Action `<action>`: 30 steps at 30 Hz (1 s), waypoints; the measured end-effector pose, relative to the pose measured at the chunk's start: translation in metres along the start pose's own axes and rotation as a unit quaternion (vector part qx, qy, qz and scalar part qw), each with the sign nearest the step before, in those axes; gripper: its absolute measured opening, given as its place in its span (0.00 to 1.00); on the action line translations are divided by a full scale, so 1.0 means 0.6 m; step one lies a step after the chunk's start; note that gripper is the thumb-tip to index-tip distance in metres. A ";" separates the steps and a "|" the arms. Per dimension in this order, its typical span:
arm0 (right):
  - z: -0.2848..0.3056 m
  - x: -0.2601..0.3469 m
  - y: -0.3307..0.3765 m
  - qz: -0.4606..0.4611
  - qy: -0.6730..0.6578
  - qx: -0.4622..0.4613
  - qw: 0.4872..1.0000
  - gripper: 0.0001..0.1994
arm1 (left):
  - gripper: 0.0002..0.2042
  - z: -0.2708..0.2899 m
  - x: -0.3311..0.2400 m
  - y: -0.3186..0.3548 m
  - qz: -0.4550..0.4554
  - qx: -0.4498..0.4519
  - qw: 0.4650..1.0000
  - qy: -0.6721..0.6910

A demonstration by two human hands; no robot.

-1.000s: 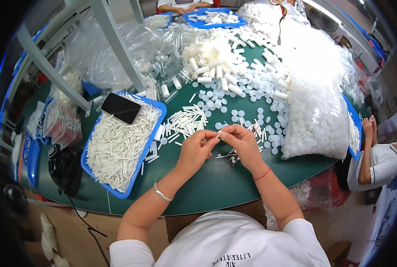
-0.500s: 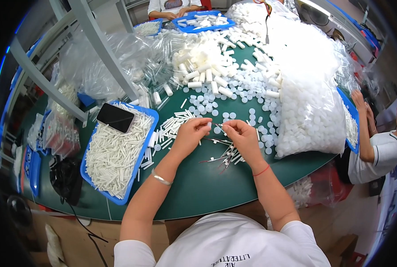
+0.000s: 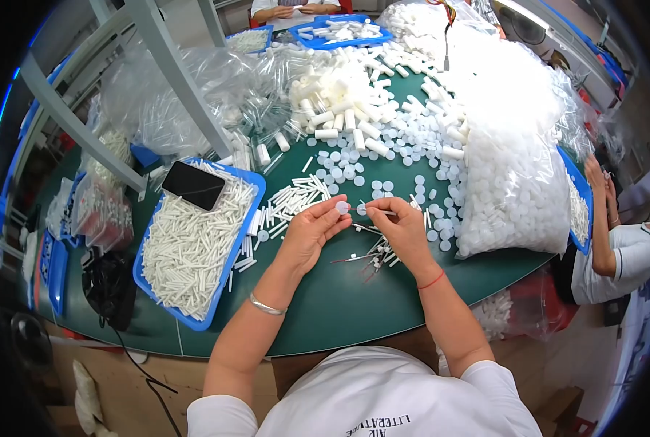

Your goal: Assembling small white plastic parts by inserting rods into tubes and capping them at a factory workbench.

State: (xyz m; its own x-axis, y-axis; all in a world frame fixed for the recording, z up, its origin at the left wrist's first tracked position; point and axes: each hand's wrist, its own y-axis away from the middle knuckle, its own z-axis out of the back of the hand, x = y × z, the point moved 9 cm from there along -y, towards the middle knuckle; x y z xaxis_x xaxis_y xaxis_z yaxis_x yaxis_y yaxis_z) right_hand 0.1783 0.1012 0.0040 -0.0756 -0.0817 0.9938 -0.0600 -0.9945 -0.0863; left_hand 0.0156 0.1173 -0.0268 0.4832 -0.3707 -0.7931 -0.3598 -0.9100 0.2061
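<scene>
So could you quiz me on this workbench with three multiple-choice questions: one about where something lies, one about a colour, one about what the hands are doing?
1. Where does the black phone lie?
A. in the blue tray on the white sticks
B. on the big clear bag
C. on the floor

2. What colour is the tabletop?
A. red
B. green
C. yellow

3. What does the left hand pinch?
A. nothing
B. a pair of scissors
C. a small white round cap

Answers: 1 A, the phone rests on the sticks at the tray's far corner. 2 B, bare green shows before the person. 3 C, the cap sits at its fingertips, facing the right hand.
</scene>
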 end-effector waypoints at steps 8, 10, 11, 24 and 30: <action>-0.005 0.029 0.003 0.117 0.087 0.000 0.989 0.06 | 0.16 0.007 -0.006 0.005 -0.036 -0.034 0.993 -0.110; -0.007 0.040 0.005 0.134 0.112 -0.003 0.985 0.05 | 0.15 0.011 -0.004 0.004 -0.031 -0.037 0.994 -0.095; -0.009 0.048 0.008 0.151 0.137 -0.006 0.979 0.05 | 0.15 0.014 -0.002 0.003 -0.026 -0.039 0.996 -0.081; -0.020 0.081 0.020 0.255 0.191 0.005 0.948 0.06 | 0.14 0.039 0.039 0.000 0.087 -0.035 0.995 0.026; -0.030 0.089 0.028 0.317 0.192 0.029 0.928 0.06 | 0.13 0.033 0.045 0.001 0.105 -0.033 0.993 0.035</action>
State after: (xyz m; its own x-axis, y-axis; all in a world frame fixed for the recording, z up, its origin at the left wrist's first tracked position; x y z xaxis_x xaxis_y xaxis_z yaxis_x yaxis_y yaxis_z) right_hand 0.1552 0.0813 0.0542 -0.4265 -0.6339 0.6452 0.1702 -0.7569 -0.6310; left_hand 0.0123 0.1103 -0.0593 0.4583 -0.5632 -0.6876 -0.4072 -0.8207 0.4009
